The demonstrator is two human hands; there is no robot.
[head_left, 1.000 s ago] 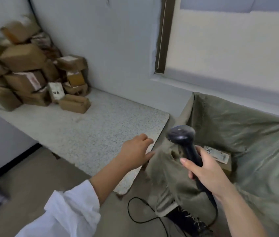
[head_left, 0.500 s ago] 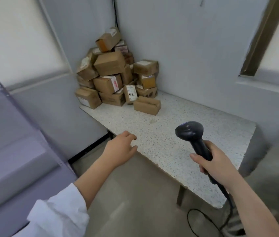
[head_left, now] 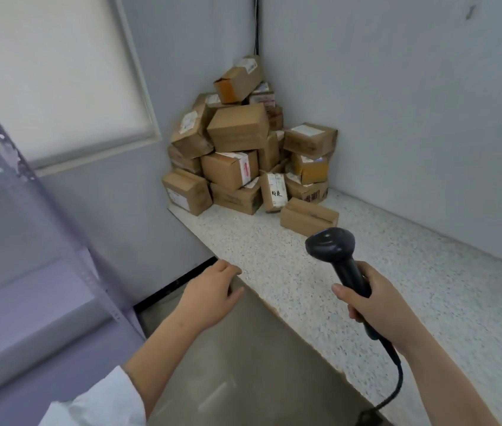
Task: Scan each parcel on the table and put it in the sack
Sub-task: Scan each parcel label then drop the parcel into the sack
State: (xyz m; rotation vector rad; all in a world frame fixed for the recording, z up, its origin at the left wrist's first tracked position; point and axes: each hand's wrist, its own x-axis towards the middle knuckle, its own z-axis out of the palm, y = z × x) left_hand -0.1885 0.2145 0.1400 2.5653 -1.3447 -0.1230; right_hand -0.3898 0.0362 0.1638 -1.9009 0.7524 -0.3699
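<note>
A pile of brown cardboard parcels (head_left: 237, 149) is stacked in the far corner of the speckled white table (head_left: 397, 287). One low parcel (head_left: 308, 216) lies apart at the front of the pile. My right hand (head_left: 380, 309) grips the handle of a black barcode scanner (head_left: 334, 250), whose head points toward the pile above the table. My left hand (head_left: 212, 293) hovers empty with loosely curled fingers at the table's near-left edge. The sack is out of view.
A grey perforated metal shelf frame (head_left: 43, 210) stands at the left. Grey walls close in the corner behind the parcels. The scanner's black cable (head_left: 397, 385) hangs down past the table's front edge. A grey floor lies below.
The view has swung left from the green sack to the parcel pile. Both hands moved with it toward the pile, the right one still holding the scanner.
</note>
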